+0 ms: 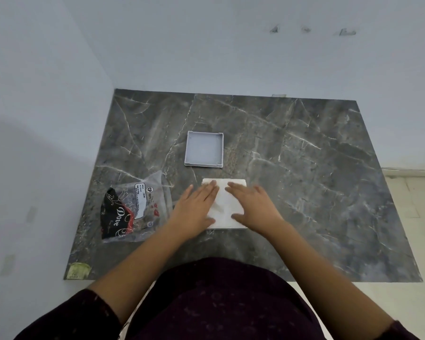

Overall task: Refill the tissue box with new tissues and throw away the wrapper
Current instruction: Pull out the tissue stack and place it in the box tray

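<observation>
Hands: both lie flat, palms down and fingers spread, on a white stack of tissues; neither one grips anything.
Left hand (196, 208): covers the left side of the stack, its fingertips reaching toward the far edge and its thumb near the close edge.
Right hand (252, 206): covers the right side of the stack, fingers angled toward the far left, thumb near the close edge; a strip of white shows between the two hands.
Tissues (225, 204): a square white stack lying flat on the bench, just in front of the person, near the middle of the bench.
Tissue box (204, 148): a shallow square grey tray with a low rim, open side up, nothing inside it; it sits on the bench just beyond the tissues, apart from them and slightly to the left.
Wrapper (133, 207): crumpled clear plastic with black, red and white print, lying flat on the bench to the left of the left hand, near it; whether they touch cannot be told.
Bench (304, 180): a dark grey marbled surface with pale veins, set into a corner of pale walls; a small greenish sticker (78, 270) sits at its near left corner.
Person: dark maroon sleeves pushed up the forearms, both arms reaching forward from the bottom of the view.
</observation>
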